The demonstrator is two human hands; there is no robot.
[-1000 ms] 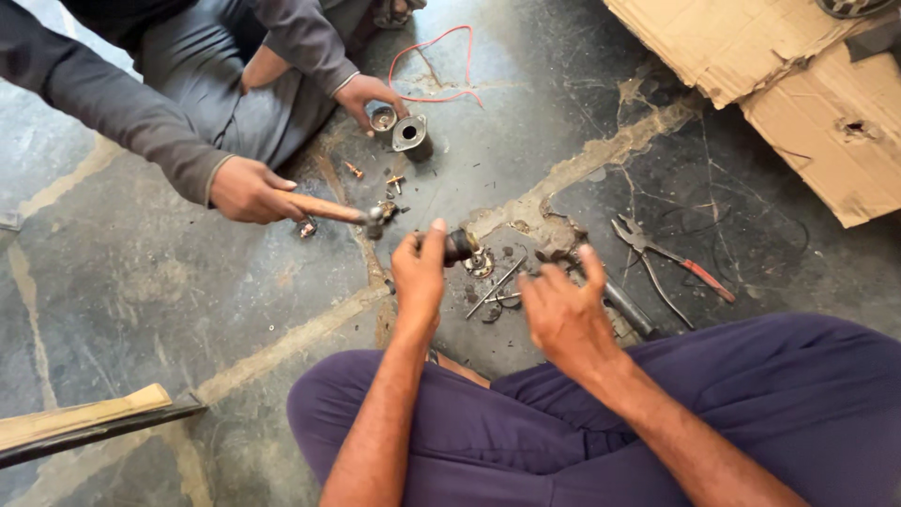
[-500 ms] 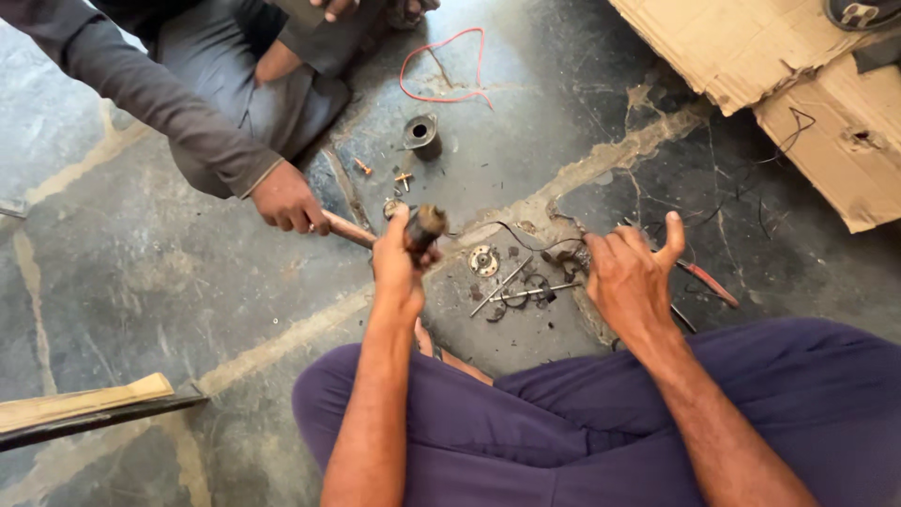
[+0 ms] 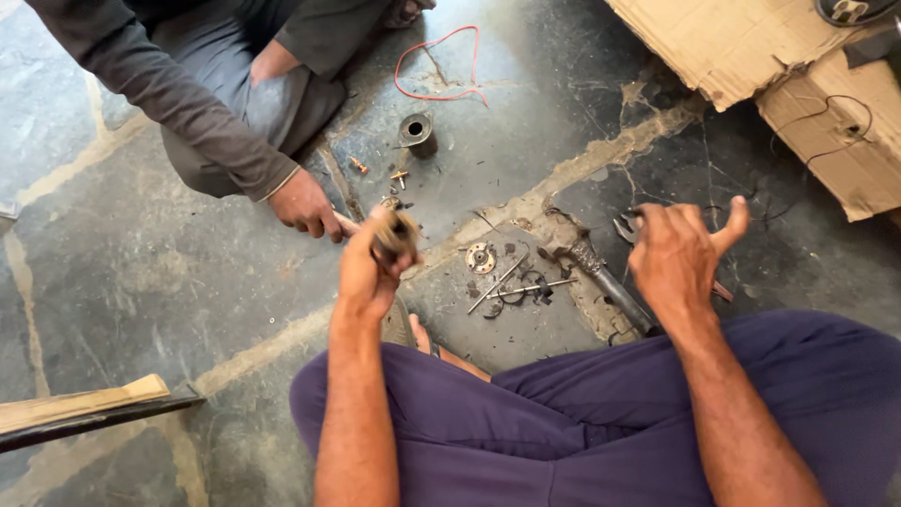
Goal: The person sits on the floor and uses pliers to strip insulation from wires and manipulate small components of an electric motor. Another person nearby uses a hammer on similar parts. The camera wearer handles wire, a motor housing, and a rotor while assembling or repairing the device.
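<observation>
My left hand (image 3: 368,268) grips the small dirty metal part (image 3: 395,235) lifted off the floor, right hand (image 3: 678,255) open and empty above the pliers (image 3: 627,225), washer (image 3: 481,257) and pins (image 3: 526,289) lying loose between them, unassembled.

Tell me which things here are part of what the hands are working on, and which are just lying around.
In hand:
left hand gripping a small dark round part
right hand open, holding nothing
another person's hand close beside the part

Lying about:
metal cylinder
red wire
toothed disc
thin rods
cardboard
</observation>
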